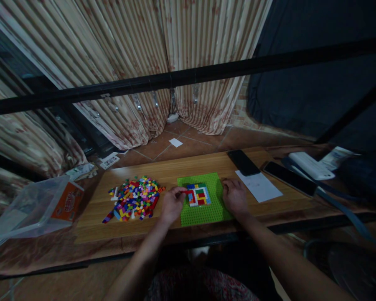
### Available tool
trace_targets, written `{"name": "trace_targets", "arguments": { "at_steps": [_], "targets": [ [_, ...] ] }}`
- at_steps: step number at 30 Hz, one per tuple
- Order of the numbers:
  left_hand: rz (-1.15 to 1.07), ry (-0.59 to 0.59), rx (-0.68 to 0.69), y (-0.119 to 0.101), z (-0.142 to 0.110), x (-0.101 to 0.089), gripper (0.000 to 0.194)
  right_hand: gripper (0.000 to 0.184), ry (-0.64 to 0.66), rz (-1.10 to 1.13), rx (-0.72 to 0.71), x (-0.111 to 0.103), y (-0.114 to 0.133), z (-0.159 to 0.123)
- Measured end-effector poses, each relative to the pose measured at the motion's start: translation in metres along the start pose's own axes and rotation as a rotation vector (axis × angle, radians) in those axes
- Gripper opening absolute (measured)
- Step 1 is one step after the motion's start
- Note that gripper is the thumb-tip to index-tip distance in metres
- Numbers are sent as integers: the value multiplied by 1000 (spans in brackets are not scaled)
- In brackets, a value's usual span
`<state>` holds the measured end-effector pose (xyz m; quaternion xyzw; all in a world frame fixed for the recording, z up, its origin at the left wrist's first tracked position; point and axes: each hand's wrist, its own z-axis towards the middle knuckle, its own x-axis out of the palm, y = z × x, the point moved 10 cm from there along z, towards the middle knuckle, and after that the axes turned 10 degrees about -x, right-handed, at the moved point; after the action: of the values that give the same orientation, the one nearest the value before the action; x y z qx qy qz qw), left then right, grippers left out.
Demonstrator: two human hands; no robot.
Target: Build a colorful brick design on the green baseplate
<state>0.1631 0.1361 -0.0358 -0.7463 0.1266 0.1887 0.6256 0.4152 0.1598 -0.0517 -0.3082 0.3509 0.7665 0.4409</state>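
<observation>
Multicoloured flat assembly of plastic building bricks [199, 196], with white, red, blue, green and yellow parts showing, sits on a square bright-green studded baseplate [200, 217], which lies on the light-brown wooden table [113, 235]. The left hand [172, 203] is at the baseplate's left edge, its thumb and fingers pinched around a small red plastic piece [187, 192] at the left side of the assembly; whether that piece touches the bricks beneath cannot be made out. The right hand [235, 196] rests at the baseplate's right edge with its fingers loosely curled, and whether anything is inside them cannot be told. Left of the baseplate, a loose, spread-out pile of small bricks [137, 198] in many colours lies on the wood, and farther left of it stands a clear plastic box [28, 217] with an orange label [67, 204] on one side. Beyond the right hand, to the right of the baseplate, lies a white sheet of paper [260, 186]. A black smartphone [243, 162] lies beyond the baseplate's far right corner, by the paper's far end. Farther right of the baseplate come a second dark phone [289, 179], lying at a slant, and a white oblong device [311, 164].
</observation>
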Motion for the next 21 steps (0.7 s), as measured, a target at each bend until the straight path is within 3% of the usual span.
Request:
{"name": "trace_targets", "arguments": {
  "at_steps": [9, 17, 21],
  "targets": [
    [275, -54, 107, -32, 3, 4, 19, 21, 4, 4, 10, 1, -1, -1],
    [266, -116, 199, -31, 14, 21, 16, 21, -5, 9, -2, 1, -1, -1],
    [209, -91, 118, -23, 24, 27, 17, 21, -4, 11, -6, 1, -2, -1]
  ]
}}
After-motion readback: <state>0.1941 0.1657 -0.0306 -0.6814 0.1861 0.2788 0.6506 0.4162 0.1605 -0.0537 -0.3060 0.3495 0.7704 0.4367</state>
